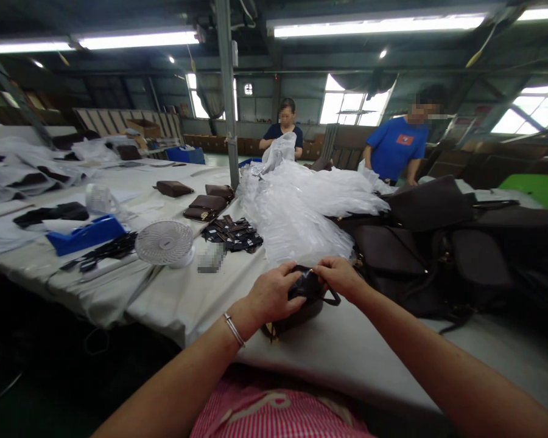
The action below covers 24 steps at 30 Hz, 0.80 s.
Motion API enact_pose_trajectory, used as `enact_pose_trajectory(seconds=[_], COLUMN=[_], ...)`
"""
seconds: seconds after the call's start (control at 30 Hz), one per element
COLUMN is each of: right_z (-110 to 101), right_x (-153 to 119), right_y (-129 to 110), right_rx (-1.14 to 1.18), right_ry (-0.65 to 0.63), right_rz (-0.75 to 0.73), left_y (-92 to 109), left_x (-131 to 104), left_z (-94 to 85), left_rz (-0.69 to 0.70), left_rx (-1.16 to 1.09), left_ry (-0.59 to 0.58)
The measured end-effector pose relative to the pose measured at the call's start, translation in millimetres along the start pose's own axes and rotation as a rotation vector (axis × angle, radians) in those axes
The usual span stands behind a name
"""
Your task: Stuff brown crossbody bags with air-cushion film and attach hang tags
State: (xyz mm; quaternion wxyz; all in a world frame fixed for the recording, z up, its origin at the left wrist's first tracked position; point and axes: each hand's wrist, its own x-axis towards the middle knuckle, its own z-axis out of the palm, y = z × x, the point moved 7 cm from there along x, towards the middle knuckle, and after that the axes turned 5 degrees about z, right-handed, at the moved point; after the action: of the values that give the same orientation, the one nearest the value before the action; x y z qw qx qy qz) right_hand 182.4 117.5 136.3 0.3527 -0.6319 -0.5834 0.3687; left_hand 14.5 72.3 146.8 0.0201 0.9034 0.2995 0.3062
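A small dark brown handbag (pixel 304 317) rests at the table's near edge, right in front of me. My left hand (pixel 274 294) is curled over its left side, with fingers at the rim of the top opening. The fingers of my right hand (pixel 338 277) are pinched at the bag's upper right edge, by a small gold fitting. A short dark strap loop (pixel 332 298) sticks out under that hand. Shiny black material shows between the hands. Gold-coloured metal hangs at the bag's lower left. The bag's inside is mostly hidden.
White plastic bags (pixel 296 213) are heaped just beyond my hands. Dark handbags (pixel 393 255) pile up at right. Black tags (pixel 232 234), a small fan (pixel 164 242) and a blue holder (pixel 86 234) lie left. A metal post (pixel 228 97) rises mid-table; two people stand across.
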Motion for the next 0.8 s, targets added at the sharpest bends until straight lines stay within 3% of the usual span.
enact_pose_trajectory(seconds=[0.13,0.3,0.57,0.8], right_z=[20,33,23,54], right_x=[-3,-8,-10,-20], right_y=[-7,-8,-7,-23], right_rx=[-0.005,0.028,0.032,0.018], right_ry=[-0.039,-0.068,-0.118,-0.173], right_rz=[-0.017,0.005,0.045,0.051], left_y=[-3,-13,-40,-29], left_x=[7,2,-39,-31], left_z=[9.9,0.7,-0.9,19.1], left_rz=[0.025,0.004,-0.278,-0.193], left_rx=[0.016,-0.127,-0.141,-0.028], left_ry=[-0.015,0.123,0.171,0.002])
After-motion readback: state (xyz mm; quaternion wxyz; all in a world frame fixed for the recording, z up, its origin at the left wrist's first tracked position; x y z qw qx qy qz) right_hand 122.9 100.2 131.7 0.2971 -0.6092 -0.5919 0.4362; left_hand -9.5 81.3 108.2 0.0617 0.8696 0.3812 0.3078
